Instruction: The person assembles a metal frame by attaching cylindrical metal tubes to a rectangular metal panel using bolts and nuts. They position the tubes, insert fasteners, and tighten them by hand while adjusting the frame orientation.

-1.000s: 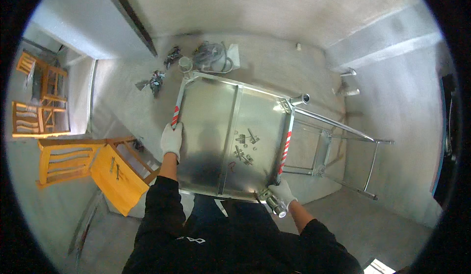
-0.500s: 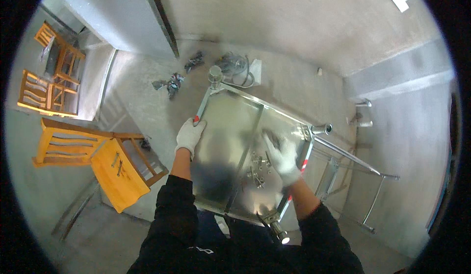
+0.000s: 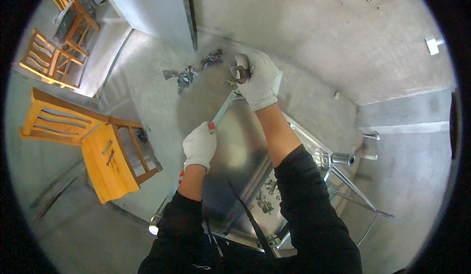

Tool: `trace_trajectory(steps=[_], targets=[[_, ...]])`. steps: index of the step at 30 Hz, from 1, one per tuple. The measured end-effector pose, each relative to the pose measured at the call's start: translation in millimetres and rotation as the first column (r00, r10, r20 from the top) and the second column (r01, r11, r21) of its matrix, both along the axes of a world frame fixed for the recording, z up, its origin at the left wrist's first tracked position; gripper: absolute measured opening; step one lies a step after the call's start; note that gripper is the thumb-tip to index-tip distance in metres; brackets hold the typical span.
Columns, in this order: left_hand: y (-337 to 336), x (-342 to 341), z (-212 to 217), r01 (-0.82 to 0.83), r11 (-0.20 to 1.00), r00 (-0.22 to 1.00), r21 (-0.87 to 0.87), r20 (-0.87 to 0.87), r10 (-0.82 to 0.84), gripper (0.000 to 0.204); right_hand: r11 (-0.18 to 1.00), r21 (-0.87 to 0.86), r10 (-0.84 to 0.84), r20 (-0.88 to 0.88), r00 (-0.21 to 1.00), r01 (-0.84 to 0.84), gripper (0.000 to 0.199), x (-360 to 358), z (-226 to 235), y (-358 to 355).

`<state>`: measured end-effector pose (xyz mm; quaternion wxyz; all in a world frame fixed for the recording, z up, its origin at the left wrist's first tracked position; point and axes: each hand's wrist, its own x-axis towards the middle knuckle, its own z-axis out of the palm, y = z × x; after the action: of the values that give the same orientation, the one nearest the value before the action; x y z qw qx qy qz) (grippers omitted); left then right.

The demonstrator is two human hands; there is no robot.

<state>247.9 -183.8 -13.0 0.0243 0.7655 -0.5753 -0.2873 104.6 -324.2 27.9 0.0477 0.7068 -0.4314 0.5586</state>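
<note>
A shiny steel panel [image 3: 233, 161] with a raised rim, a crossbar and round corner tubes [image 3: 342, 160] lies before me. My left hand [image 3: 199, 146], in a white glove, is closed around its left rim, below a red mark. At its far corner, my gloved right hand [image 3: 260, 80] is closed on a dark, rounded metal piece [image 3: 240, 74]; the glove hides most of it. Whether that piece is loose or fixed to the corner, I cannot tell. Several small metal fittings [image 3: 265, 203] lie on the panel near my right forearm, which covers part of it.
On the left, a wooden chair [image 3: 105, 161] carries two wrenches [image 3: 109, 154]. Crumpled dark plastic [image 3: 185, 77] lies on the floor beyond the panel. A tubular metal frame [image 3: 360, 200] stands to the right. More chairs [image 3: 51, 61] are at the far left.
My right hand has moved from above the fittings to the panel's far corner and closed on a dark rounded piece. The left hand stays on the rim. The view has shifted.
</note>
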Motion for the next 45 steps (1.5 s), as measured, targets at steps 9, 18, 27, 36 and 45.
trace_trajectory(steps=[9,18,27,36,45], targets=[[1.2,-7.8,1.9,0.016,0.994,1.0,-0.105,-0.006,-0.016,0.024,0.997,0.03,-0.063,-0.117,0.991,0.067,0.027,-8.7,-3.6,-7.8],[-3.5,-0.6,13.4,0.017,0.997,0.992,0.072,-0.122,-0.008,0.036,0.83,0.528,-0.151,0.523,0.839,-0.18,0.013,-41.9,10.9,70.4],[-26.4,55.0,-16.6,0.481,0.828,0.745,0.29,-0.633,-0.211,0.06,0.093,0.679,-0.183,0.731,0.657,-0.729,0.013,42.8,21.2,303.0],[-7.3,41.6,-15.0,0.287,0.879,0.848,0.381,-0.527,-0.049,0.037,0.676,0.419,0.094,0.767,0.635,-0.606,0.013,188.0,15.8,325.2],[8.1,35.0,-4.9,0.121,0.941,0.932,0.316,-0.362,0.002,0.04,0.518,0.513,0.222,0.692,0.687,-0.684,0.021,189.1,2.4,322.6]])
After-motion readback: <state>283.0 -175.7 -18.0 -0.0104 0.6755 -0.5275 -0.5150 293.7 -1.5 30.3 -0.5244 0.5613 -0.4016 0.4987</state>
